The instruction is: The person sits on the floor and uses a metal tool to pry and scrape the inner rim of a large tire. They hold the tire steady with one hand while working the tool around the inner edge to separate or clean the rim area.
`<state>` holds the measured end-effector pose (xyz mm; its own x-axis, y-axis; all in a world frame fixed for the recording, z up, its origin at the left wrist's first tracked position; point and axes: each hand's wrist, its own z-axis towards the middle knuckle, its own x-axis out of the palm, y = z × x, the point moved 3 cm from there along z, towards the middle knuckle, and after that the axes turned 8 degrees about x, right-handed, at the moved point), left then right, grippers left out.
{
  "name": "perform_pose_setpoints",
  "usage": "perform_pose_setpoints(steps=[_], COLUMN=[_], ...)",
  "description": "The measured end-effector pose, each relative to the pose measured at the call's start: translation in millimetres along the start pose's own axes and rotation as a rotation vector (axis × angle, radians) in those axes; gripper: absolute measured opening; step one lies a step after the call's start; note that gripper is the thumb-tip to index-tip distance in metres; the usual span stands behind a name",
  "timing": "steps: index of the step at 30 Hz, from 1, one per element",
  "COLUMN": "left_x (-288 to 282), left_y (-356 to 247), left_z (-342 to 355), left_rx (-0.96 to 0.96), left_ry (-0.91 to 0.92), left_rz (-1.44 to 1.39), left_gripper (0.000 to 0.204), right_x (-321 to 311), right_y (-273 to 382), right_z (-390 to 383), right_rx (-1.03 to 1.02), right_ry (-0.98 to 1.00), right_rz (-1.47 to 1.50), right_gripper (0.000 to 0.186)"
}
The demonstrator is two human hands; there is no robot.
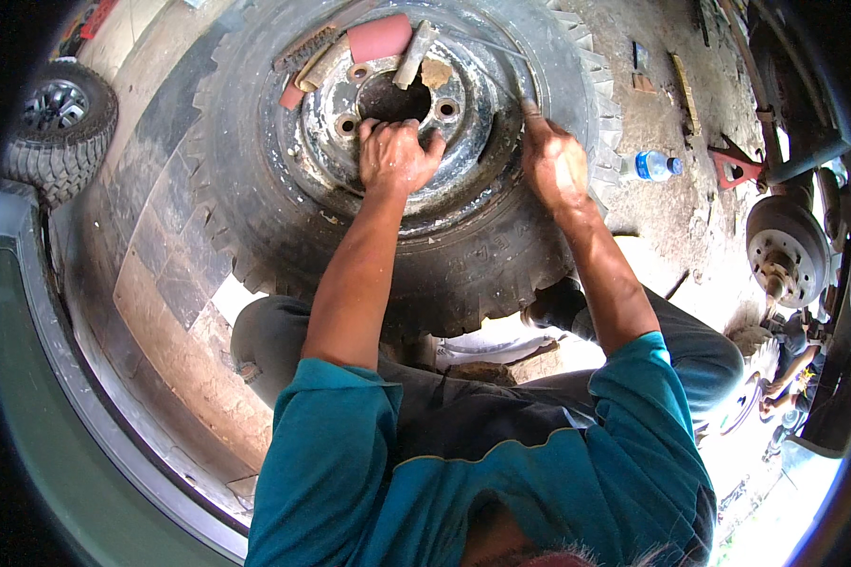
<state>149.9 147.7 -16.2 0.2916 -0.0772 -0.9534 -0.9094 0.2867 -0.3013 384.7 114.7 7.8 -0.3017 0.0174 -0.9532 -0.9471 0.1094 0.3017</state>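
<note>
A large off-road tire (463, 269) lies flat before me, around a worn, paint-flecked steel wheel rim (326, 175). My left hand (394, 156) rests at the near edge of the rim's centre hole, its fingers curled over that edge. On the right side, where tire and rim meet, my right hand (552, 161) is closed around a thin metal rod (508, 87) that runs up and left along the rim. Across the far part of the wheel lie a hammer (415, 57), a red curved piece (380, 38), a wire brush (306, 46) and a tan lump (436, 73).
A plastic bottle (656, 165) lies right of the tire, near a red stand (734, 163). Farther right are a vehicle's hub disc (787, 251) and another person's hands (773, 389). A mounted wheel (61, 128) and a green vehicle panel (76, 444) border the left.
</note>
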Motion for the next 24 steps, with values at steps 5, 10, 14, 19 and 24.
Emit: perform_pose_setpoints(steps=[5, 10, 14, 19, 24], left_x=[1.4, 1.4, 3.9, -5.5, -2.9], left_y=[0.7, 2.5, 0.8, -2.1, -1.5], left_z=[2.5, 1.7, 0.3, -0.3, -0.4], left_rx=[0.003, 0.021, 0.020, 0.000, 0.016], left_ry=[0.011, -0.060, -0.080, -0.022, -0.051], left_rz=[-0.001, 0.000, 0.002, -0.015, 0.000], left_gripper=[0.047, 0.046, 0.045, 0.044, 0.044], right_x=[2.7, -0.4, 10.8, -8.7, -16.1], right_y=[-2.7, -4.0, -8.2, 3.7, 8.9], right_z=[6.5, -0.6, 5.8, 1.9, 4.3], right_rx=[0.048, -0.053, 0.052, -0.025, -0.038], right_ry=[0.044, -0.072, 0.017, -0.158, -0.072], right_rz=[-0.066, 0.069, -0.061, 0.083, 0.026], right_gripper=[0.042, 0.044, 0.042, 0.045, 0.045])
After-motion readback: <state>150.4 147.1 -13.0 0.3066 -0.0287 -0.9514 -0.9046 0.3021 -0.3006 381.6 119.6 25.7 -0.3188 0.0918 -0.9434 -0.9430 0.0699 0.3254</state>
